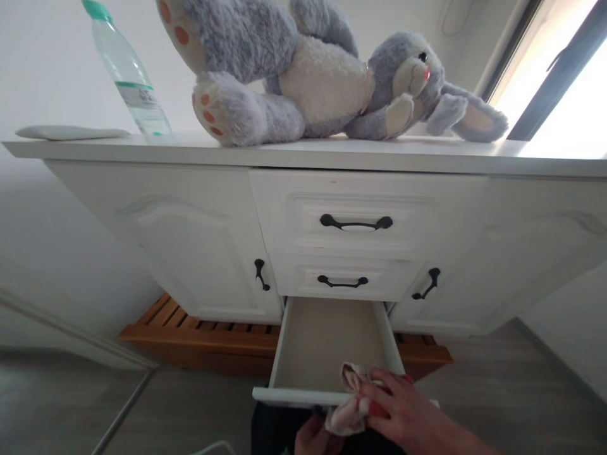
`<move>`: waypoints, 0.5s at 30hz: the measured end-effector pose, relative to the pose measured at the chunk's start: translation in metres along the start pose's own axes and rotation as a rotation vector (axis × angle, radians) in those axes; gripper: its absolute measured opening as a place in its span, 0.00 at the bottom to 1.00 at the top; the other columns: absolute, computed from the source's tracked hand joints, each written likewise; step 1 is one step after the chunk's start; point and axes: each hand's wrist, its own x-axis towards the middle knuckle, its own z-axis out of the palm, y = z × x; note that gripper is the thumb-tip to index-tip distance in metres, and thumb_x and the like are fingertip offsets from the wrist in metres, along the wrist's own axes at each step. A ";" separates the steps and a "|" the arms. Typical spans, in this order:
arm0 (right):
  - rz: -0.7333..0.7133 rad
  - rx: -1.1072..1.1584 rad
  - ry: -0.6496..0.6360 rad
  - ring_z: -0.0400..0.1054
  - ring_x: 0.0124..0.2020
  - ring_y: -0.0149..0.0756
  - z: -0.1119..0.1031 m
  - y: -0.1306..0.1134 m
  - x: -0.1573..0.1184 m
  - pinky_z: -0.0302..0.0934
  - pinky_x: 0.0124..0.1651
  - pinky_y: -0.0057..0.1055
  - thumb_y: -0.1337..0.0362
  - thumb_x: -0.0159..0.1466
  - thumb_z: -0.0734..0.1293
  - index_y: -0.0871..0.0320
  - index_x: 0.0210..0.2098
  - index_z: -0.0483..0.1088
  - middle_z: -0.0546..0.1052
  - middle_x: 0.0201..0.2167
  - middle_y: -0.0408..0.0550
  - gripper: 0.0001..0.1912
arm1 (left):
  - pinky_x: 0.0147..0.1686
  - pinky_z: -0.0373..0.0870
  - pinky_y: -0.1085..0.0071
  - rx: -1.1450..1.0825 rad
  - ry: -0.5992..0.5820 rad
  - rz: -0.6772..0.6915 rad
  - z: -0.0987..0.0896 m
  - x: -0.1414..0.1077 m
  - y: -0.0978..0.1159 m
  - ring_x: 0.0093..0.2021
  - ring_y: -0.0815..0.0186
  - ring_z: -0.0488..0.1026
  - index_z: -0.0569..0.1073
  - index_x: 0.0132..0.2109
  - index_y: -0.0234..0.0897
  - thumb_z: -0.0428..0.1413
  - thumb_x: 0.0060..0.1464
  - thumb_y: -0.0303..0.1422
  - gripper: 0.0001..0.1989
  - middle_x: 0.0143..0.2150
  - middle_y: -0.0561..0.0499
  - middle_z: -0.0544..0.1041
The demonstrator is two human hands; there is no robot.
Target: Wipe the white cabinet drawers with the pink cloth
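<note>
I see my right hand (403, 411) low in the picture, with its fingers curled around a small bunched-up cloth (353, 395). The cloth is cream and pink with a bit of red, and it sits right on the front edge of the open bottom drawer (289, 354), half over the inside and half hanging out. My left hand (315, 437) is just under the drawer front, below the cloth. Only a small part of it shows at the bottom edge, so I cannot tell if its fingers are spread or closed, or if they touch the cloth. The drawer is pulled out toward me from the white cabinet (190, 234). Above the open drawer are two shut drawers, each with a dark handle, the upper handle (356, 222) and the lower handle (342, 282). On each side is a door with a little dark pull. On top of the cabinet a big grey and white toy bunny (322, 82) lies on its side, with its feet to the left and its long ears to the right. Near its feet stands a clear water bottle (128, 76) with a green cap. Under the cabinet is a wooden slat rack (190, 332) on the floor.
</note>
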 end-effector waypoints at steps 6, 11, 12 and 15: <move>0.167 -0.193 0.112 0.59 0.62 0.49 0.007 0.045 -0.079 0.65 0.58 0.43 0.73 0.62 0.67 0.50 0.49 0.76 0.71 0.63 0.45 0.19 | 0.34 0.81 0.70 0.003 -0.114 0.028 0.005 0.017 0.013 0.32 0.60 0.83 0.77 0.29 0.33 0.75 0.33 0.40 0.20 0.27 0.45 0.84; 0.430 -0.255 0.223 0.64 0.59 0.49 0.022 0.074 -0.122 0.67 0.57 0.43 0.78 0.60 0.63 0.48 0.45 0.79 0.75 0.58 0.48 0.23 | 0.33 0.82 0.71 -0.001 -0.029 0.091 0.028 0.035 0.033 0.31 0.62 0.84 0.77 0.31 0.32 0.69 0.47 0.29 0.08 0.27 0.46 0.84; 0.524 -0.209 0.249 0.66 0.58 0.48 0.025 0.076 -0.129 0.68 0.56 0.42 0.77 0.59 0.62 0.47 0.45 0.80 0.76 0.57 0.49 0.24 | 0.33 0.82 0.71 -0.005 -0.027 0.108 0.035 0.038 0.039 0.31 0.62 0.84 0.77 0.31 0.32 0.68 0.49 0.28 0.07 0.27 0.46 0.84; 0.793 0.026 0.400 0.73 0.52 0.45 0.041 0.072 -0.144 0.71 0.52 0.38 0.70 0.61 0.60 0.47 0.47 0.80 0.78 0.53 0.53 0.22 | 0.32 0.82 0.71 -0.006 -0.007 0.139 0.060 0.045 0.060 0.30 0.62 0.83 0.77 0.33 0.31 0.66 0.50 0.25 0.05 0.26 0.46 0.83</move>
